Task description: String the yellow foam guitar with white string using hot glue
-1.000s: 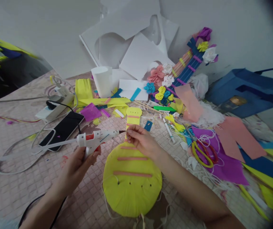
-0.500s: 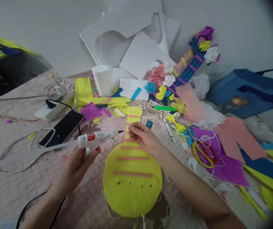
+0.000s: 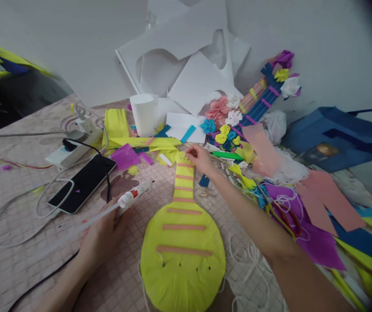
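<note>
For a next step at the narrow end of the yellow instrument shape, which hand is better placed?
Probably the right hand: it is at that end of the yellow instrument shape. The left hand is farther off, holding the glue gun.

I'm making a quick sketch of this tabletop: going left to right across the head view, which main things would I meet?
Smartphone → body of the white glue gun → yellow guitar-shaped craft with pink strips → scissors → pink paper cut-out.
</note>
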`<state>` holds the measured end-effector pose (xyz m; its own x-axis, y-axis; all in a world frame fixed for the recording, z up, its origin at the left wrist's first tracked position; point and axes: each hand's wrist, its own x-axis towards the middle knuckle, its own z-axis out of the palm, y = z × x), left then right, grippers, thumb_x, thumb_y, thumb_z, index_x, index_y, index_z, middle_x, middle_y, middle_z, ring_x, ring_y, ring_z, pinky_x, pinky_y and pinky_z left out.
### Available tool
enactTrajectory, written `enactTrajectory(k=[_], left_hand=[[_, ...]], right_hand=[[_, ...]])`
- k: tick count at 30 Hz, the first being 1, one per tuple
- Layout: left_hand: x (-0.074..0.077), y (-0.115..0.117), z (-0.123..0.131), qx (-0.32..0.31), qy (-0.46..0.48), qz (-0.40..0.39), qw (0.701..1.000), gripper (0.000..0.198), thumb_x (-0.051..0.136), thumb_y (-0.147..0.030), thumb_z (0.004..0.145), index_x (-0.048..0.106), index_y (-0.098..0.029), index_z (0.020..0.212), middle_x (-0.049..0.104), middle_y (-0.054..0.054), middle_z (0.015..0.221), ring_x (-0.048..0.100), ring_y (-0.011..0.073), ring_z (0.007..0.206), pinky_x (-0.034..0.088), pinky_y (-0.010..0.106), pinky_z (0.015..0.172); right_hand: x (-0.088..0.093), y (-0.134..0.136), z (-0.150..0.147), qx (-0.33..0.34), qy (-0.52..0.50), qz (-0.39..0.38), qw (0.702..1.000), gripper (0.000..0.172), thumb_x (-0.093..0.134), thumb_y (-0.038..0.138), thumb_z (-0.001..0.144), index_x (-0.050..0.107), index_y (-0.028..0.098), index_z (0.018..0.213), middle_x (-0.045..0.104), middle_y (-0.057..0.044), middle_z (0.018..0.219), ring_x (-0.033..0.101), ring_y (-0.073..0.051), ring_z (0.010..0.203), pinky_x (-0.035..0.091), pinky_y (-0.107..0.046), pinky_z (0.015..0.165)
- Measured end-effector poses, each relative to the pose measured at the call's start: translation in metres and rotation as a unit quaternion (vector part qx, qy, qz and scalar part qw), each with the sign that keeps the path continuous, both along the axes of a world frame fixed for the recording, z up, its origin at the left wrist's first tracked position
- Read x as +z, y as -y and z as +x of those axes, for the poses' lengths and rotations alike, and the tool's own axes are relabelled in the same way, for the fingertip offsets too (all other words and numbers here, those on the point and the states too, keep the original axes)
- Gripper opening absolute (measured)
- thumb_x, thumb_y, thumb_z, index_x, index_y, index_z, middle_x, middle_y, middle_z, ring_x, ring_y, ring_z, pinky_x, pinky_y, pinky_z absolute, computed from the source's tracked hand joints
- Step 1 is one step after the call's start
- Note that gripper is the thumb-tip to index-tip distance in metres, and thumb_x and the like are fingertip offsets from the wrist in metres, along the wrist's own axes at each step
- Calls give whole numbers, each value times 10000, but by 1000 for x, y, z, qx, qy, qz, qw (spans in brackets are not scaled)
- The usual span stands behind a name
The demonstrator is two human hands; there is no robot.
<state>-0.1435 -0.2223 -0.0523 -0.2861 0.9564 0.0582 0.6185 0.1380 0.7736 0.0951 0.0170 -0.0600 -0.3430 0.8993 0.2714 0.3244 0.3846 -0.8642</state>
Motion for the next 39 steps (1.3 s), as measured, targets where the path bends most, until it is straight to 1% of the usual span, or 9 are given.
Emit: enactTrajectory(k=[3, 5, 11, 17, 21, 25, 29, 35, 39], left_hand=[[2, -1, 1, -9, -88, 10, 996, 244, 529, -386, 797, 640, -199, 908, 624, 36, 690, 642, 261, 788, 467, 294, 640], [3, -1, 2, -10, -120, 9, 993, 267, 500, -378, 816, 636, -190, 947, 648, 42, 750, 646, 248, 782, 477, 293, 647], [0, 1, 2, -16, -142, 21, 990, 300, 467, -394, 835, 622, -218, 1022, 678, 40, 863, 652, 240, 805, 496, 296, 655], [-2, 3, 1, -28, -139, 28, 990, 313, 438, -377, 871, 577, -215, 1100, 672, 62, 1039, 656, 239, 854, 512, 316, 702], [-5, 3, 0, -40, -135, 36, 989, 317, 427, -393, 891, 562, -213, 1113, 664, 57, 1035, 652, 239, 881, 516, 322, 721], [-13, 4, -4, -53, -134, 57, 988, 332, 443, -405, 897, 551, -192, 1126, 647, 60, 1041, 644, 234, 893, 525, 321, 715], [-19, 4, -7, -61, -133, 67, 987, 309, 453, -385, 910, 546, -177, 1119, 636, 60, 1017, 637, 218, 868, 527, 327, 738], [-13, 3, -4, -69, -131, 71, 986, 298, 441, -393, 916, 536, -193, 1116, 634, 50, 1011, 642, 213, 876, 532, 325, 760], [-11, 3, -3, -61, -141, 75, 985, 293, 425, -401, 922, 532, -198, 1103, 638, 47, 1017, 646, 223, 906, 532, 332, 780]], right_hand=[[-3, -5, -4, 18, 42, 26, 999, 26, 560, 170, 703, 554, 195, 702, 585, 11, 683, 535, -147, 640, 405, -279, 636], [-4, -6, -4, 26, 66, 44, 997, 43, 549, 154, 706, 565, 193, 715, 596, 6, 697, 542, -154, 652, 404, -279, 641], [-6, -8, -4, 40, 113, 86, 989, 71, 533, 134, 732, 577, 190, 736, 616, -12, 727, 557, -175, 691, 416, -289, 664], [-8, -9, -4, 41, 146, 116, 982, 101, 535, 100, 735, 583, 189, 742, 620, -12, 736, 558, -172, 697, 417, -284, 670], [-9, -10, -5, 41, 168, 136, 975, 105, 541, 92, 746, 585, 187, 748, 611, -14, 730, 552, -175, 707, 409, -285, 678], [-11, -10, -5, 43, 189, 160, 968, 115, 532, 88, 760, 580, 192, 767, 604, -23, 763, 540, -186, 752, 405, -293, 699], [-10, -10, -5, 65, 212, 184, 958, 132, 511, 73, 768, 570, 191, 764, 592, -36, 804, 528, -196, 802, 398, -306, 744], [-5, -11, -6, 120, 254, 211, 936, 167, 459, 66, 804, 578, 180, 779, 585, -52, 842, 521, -196, 839, 387, -302, 775], [2, -15, -9, 134, 306, 206, 920, 187, 446, 52, 797, 595, 162, 783, 589, -60, 819, 522, -196, 830, 379, -295, 764]])
